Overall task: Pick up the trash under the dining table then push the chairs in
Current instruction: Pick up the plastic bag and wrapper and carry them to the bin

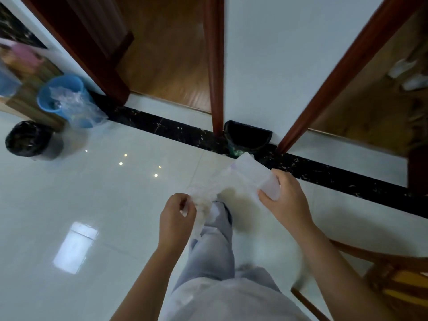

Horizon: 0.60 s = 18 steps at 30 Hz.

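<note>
Head view: both hands are raised above the white tile floor [104, 205], on the near side of the black floor band [162, 126]; the left hand [177, 216] has its fingers curled, pinching one end of a crumpled clear wrap [203, 198]; the right hand [284, 198] grasps a translucent cup [254, 177] by its lower end, with the upper end pointing toward the band; the wrap spans from the left hand up to the cup. A dark container [247, 135] sits on the band against the wall; a blue bucket [62, 98] with a clear liner stands at the band's left end; a black-lined bin [30, 140] stands just nearer than the bucket. A wooden chair [389, 274] is well to the near side of the band, at lower right.
</note>
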Motion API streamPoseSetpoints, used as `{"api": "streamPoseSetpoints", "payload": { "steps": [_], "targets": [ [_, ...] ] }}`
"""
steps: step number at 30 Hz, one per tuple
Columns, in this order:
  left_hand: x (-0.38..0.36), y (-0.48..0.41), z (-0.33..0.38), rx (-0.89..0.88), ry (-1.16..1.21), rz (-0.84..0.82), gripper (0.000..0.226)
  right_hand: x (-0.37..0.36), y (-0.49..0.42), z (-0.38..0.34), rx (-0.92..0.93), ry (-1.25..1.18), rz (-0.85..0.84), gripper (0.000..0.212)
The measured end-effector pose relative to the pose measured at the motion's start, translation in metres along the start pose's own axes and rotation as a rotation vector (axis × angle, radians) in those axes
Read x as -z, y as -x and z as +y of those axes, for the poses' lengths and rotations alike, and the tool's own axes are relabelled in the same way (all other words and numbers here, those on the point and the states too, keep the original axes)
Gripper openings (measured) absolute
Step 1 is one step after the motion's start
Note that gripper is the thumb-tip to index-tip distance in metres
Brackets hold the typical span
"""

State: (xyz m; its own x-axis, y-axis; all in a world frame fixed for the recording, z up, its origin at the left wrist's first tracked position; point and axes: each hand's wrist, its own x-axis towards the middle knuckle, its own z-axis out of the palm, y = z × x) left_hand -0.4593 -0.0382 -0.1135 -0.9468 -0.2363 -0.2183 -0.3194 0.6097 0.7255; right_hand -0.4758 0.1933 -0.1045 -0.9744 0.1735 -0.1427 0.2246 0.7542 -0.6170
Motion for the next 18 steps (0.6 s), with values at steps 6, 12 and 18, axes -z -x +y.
{"api": "streamPoseSetpoints", "payload": {
  "steps": [6,12,18],
  "targets": [
    [-0.022,-0.134,0.035,-0.001,0.000,-0.037,0.007,-0.010,-0.139,-0.013,-0.068,-0.005,-0.007,0.053],
    [-0.059,-0.248,0.062,-0.073,-0.063,-0.098,0.004,-0.032,-0.255,0.003,-0.118,0.021,-0.027,0.050],
    [-0.122,-0.336,0.064,0.009,0.012,-0.048,0.005,-0.074,-0.348,0.054,-0.096,0.028,-0.091,0.050]
  ]
}}
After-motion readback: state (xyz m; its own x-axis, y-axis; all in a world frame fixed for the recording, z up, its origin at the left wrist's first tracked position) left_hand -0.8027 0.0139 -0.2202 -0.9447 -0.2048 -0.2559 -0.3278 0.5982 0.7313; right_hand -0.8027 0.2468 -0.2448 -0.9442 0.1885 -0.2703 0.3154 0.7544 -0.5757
